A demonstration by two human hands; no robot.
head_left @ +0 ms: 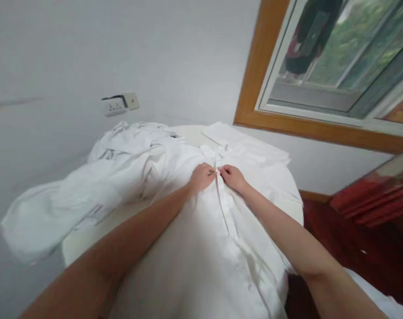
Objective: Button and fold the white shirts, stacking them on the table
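A white button shirt [201,248] lies spread front-up over a round white table [88,239], its collar toward the wall. My left hand [202,176] and my right hand [232,176] meet at the shirt's front placket just below the collar. Both hands are closed in a pinch on the two edges of the placket. Whether a button sits between the fingers is too small to tell. One sleeve [55,208] trails off the table to the left.
More crumpled white garments [131,139] are piled at the table's far left, and a folded white cloth [248,144] lies at the far right. A wall socket [119,104] is on the grey wall. A wood-framed window [321,128] stands right, with red carpet [354,248] below.
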